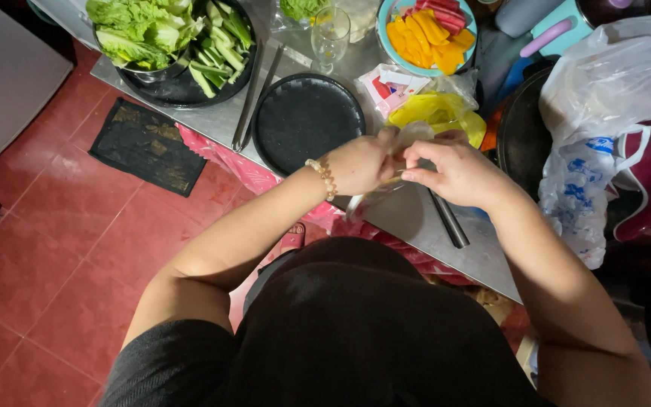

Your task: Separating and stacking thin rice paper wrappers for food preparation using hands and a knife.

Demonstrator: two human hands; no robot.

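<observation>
Seen from above, the person's two hands meet over the near edge of the metal table (pixel 408 218). The left hand (pixel 359 164), with a bead bracelet (pixel 324 178) at the wrist, is curled nearly closed around the upper part of a clear plastic bag (pixel 374 197), and the right hand (pixel 457 172) pinches the same bag between thumb and forefinger, the other fingers loosely bent. The bag hangs between the two hands, its lower end trailing down toward the table edge — what is inside it cannot be told. Just beyond the right hand lies a pair of metal tongs (pixel 446 218), and a yellow bag (pixel 438 113) sits behind the knuckles. An empty black plate (pixel 307 120) lies just beside the left hand, offering flat room. Farther off stand a black tray of lettuce and cut greens (pixel 178 41), a glass (pixel 331 34) and a blue plate of yellow and red slices (pixel 429 32). A large white bag (pixel 604 128) crowds the right side.
</observation>
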